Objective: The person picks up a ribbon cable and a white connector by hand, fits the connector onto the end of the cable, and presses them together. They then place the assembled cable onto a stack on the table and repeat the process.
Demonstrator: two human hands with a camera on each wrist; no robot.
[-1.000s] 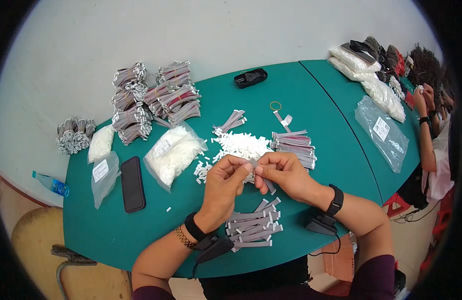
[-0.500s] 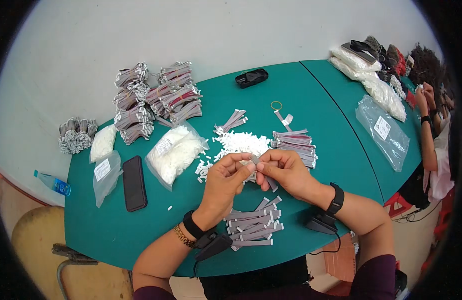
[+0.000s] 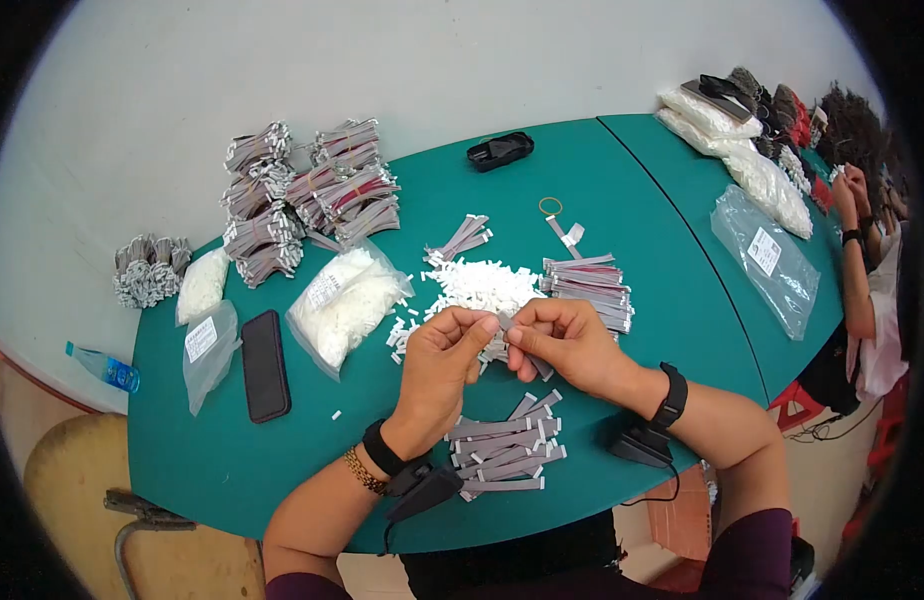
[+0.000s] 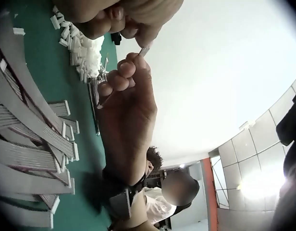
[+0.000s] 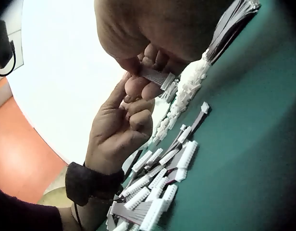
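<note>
Over the table's middle, both hands meet fingertip to fingertip at a short grey ribbon cable [image 5: 154, 76]. My right hand [image 3: 574, 345] pinches the cable between thumb and forefinger, and a white connector at its lower end shows below the fingers in the right wrist view. Thumb and forefinger of my left hand [image 3: 440, 365] pinch the cable's upper end; the fingertips mostly hide that end. Just behind the hands lies a heap of small white connector pieces [image 3: 482, 285]. Nearer the body is a loose pile of ribbon cables [image 3: 504, 447] with white ends.
Another stack of ribbon cables [image 3: 588, 285] lies right of the heap. Tied cable bundles [image 3: 267, 205] stand at the back left. A bag of white pieces [image 3: 347, 300] and a phone [image 3: 266, 367] lie to the left. Another person's arm [image 3: 854, 270] is at far right.
The hands stay together over the same spot. Half a second ago more of the cable's grey end showed between the fingertips; my left hand has since shifted slightly left.
</note>
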